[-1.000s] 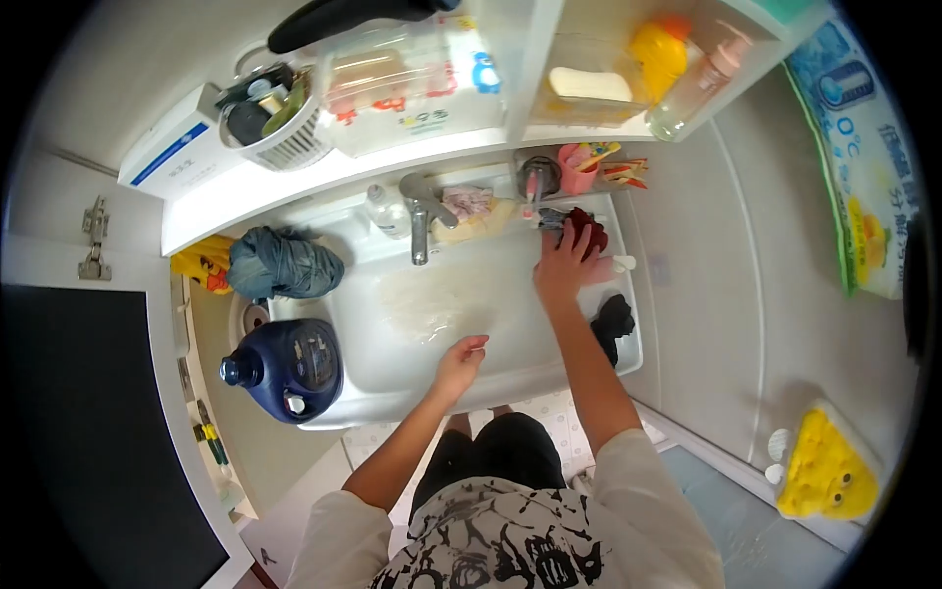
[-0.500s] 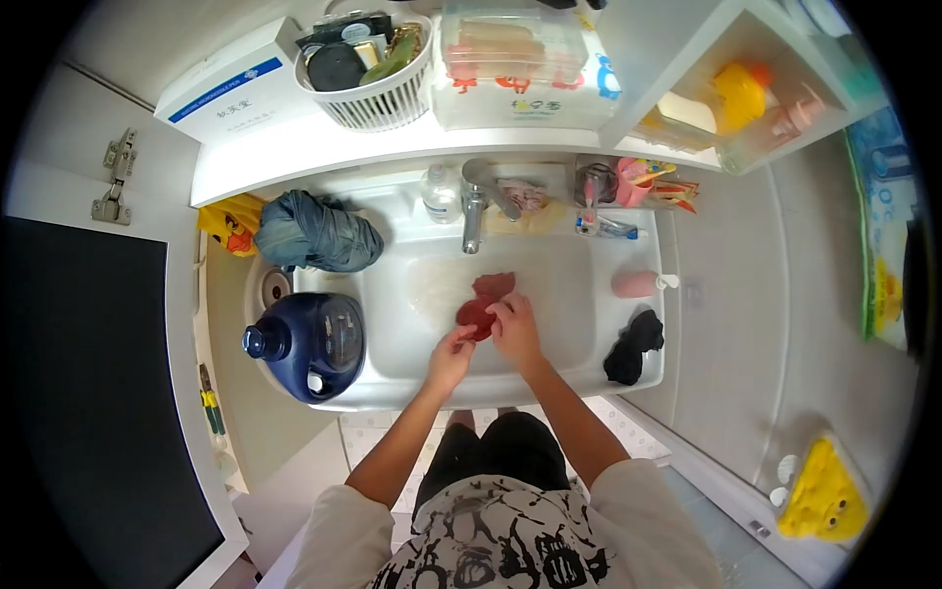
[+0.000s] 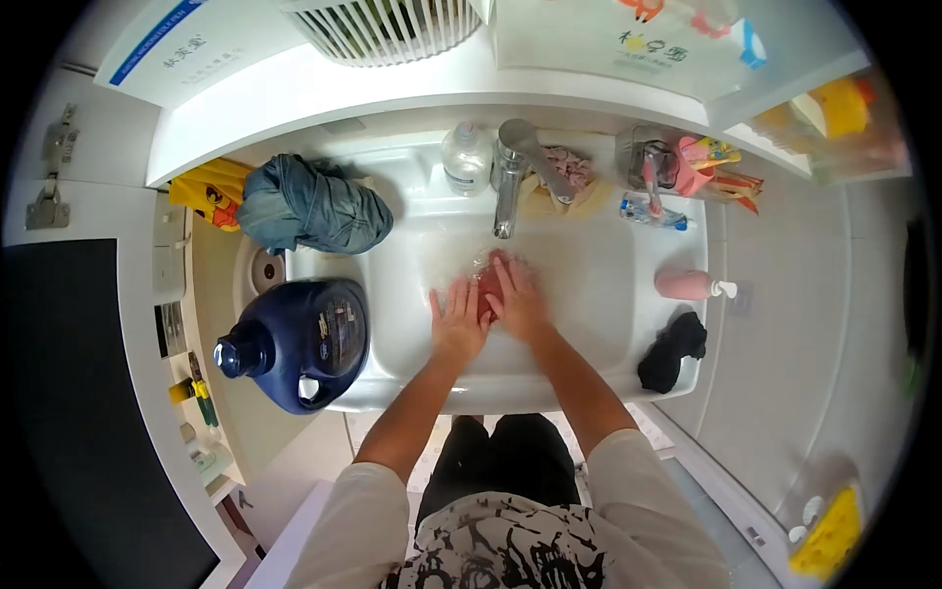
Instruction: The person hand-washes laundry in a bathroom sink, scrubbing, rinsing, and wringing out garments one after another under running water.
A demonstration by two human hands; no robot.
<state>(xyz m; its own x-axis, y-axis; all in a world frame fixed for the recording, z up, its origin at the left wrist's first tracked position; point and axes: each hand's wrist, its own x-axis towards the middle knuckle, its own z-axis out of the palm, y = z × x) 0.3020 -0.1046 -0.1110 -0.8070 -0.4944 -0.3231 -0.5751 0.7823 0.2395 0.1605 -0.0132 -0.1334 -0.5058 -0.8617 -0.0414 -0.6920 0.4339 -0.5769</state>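
Note:
A small red cloth (image 3: 488, 283) lies in shallow water in the white sink (image 3: 402, 344), just below the faucet (image 3: 506, 201). My left hand (image 3: 458, 322) rests flat at its left edge, fingers stretched forward and apart. On the cloth's right side, my right hand (image 3: 520, 304) is laid over it with the fingers extended. Both palms face down, and part of the cloth is hidden under them. Neither hand is closed around it.
A dark blue detergent jug (image 3: 304, 344) and a bundled blue-grey garment (image 3: 314, 206) sit left. A clear bottle (image 3: 466, 162) stands beside the faucet. Right lie a pink pump bottle (image 3: 684, 285) and black cloth (image 3: 673, 353). A white shelf (image 3: 392, 123) overhangs the back.
The red cloth, earlier held up between the fingers of both hands, is now down in the water. My hands have opened and flattened onto it. The view has shifted closer to the sink.

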